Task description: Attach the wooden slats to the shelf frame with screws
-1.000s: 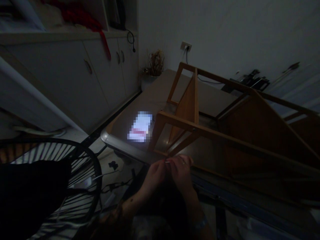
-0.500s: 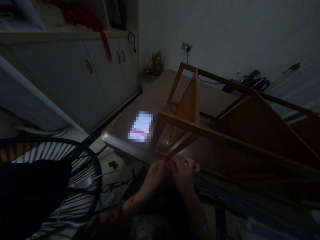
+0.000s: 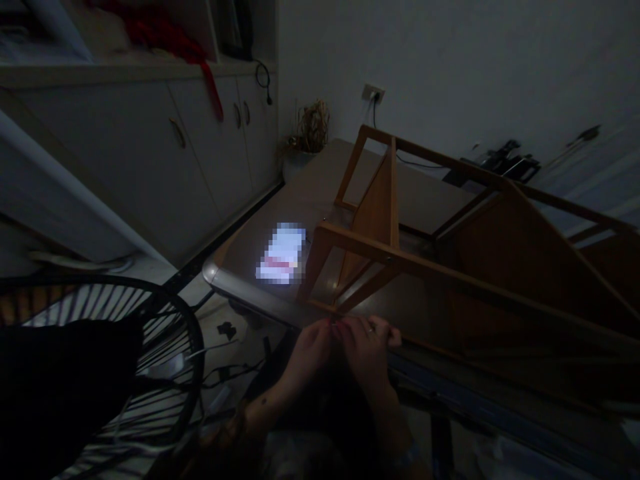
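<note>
My left hand (image 3: 313, 347) and my right hand (image 3: 364, 343) meet at the table's near edge, fingertips pinched together. Whatever lies between the fingertips is too small and dark to make out. A ring shows on my right hand. Just beyond the fingers, a wooden shelf frame (image 3: 360, 243) lies on its side across the table (image 3: 250, 240), its end close to both hands. Left of the frame rests a lit phone (image 3: 283, 253), its screen blurred out.
A black corded chair (image 3: 175, 300) with dark cloth (image 3: 70, 393) stands at the left. White cabinets (image 3: 125, 140) line the wall behind it. A pot of dried plants (image 3: 313, 130) is at the far corner. Cables (image 3: 235, 370) lie on the floor.
Both hands stay together in almost the same spot, with only slight finger movement. The frame and phone have not moved.
</note>
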A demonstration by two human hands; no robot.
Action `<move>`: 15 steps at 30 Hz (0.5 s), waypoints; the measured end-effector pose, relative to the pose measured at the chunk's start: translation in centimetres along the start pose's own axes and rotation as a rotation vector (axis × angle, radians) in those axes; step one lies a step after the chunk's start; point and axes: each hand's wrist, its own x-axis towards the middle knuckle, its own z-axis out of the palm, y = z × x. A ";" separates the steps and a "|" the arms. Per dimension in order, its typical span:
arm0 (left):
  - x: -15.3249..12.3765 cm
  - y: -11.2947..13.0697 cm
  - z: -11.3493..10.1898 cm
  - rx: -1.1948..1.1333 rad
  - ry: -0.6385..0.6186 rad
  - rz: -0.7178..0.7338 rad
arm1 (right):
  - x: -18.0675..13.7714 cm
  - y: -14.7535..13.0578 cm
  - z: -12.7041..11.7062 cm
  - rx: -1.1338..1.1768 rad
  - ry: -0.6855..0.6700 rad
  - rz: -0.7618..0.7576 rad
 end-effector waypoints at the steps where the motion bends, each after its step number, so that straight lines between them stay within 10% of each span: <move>1: 0.0 0.0 0.0 0.000 0.002 0.001 | 0.1 0.0 0.0 -0.003 0.002 0.002; 15: 0.3 -0.3 -0.3 -0.026 -0.016 -0.001 | 0.3 -0.6 -0.4 -0.122 0.071 -0.028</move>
